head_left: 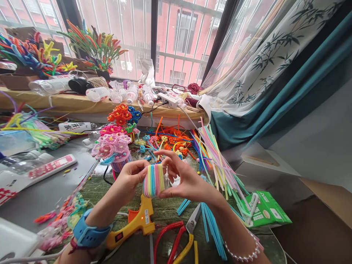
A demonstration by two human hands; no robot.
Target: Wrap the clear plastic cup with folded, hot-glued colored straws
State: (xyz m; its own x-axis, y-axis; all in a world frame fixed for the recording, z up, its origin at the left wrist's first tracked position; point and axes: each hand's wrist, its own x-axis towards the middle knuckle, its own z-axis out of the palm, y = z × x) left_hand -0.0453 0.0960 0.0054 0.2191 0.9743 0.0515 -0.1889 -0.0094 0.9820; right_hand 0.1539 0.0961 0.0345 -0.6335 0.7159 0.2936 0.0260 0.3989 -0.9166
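Observation:
Between both hands, above the green tabletop, is a small cup-shaped piece (pixel 153 181) covered in upright pastel stripes of yellow, blue, pink and cream. My left hand (pixel 131 178) pinches its upper left edge between thumb and fingers. On the right side, the thumb of my right hand (pixel 184 179) touches the lower edge, while the fingers arch over the rim. Part of the piece's far side is hidden. Below it lies a yellow hot glue gun (pixel 134 223), with a small orange light showing. Red and yellow handled scissors (pixel 181 234) rest to its right.
Pipe-cleaner flowers (pixel 114 145) stand in a striped pot behind my left hand. Pastel pipe cleaners (pixel 217 161) and a green packet (pixel 265 209) lie to the right, blue ones (pixel 213 223) below my right wrist. Bottles (pixel 52 86) line the windowsill (pixel 74 106). An open carton (pixel 316 220) is at right.

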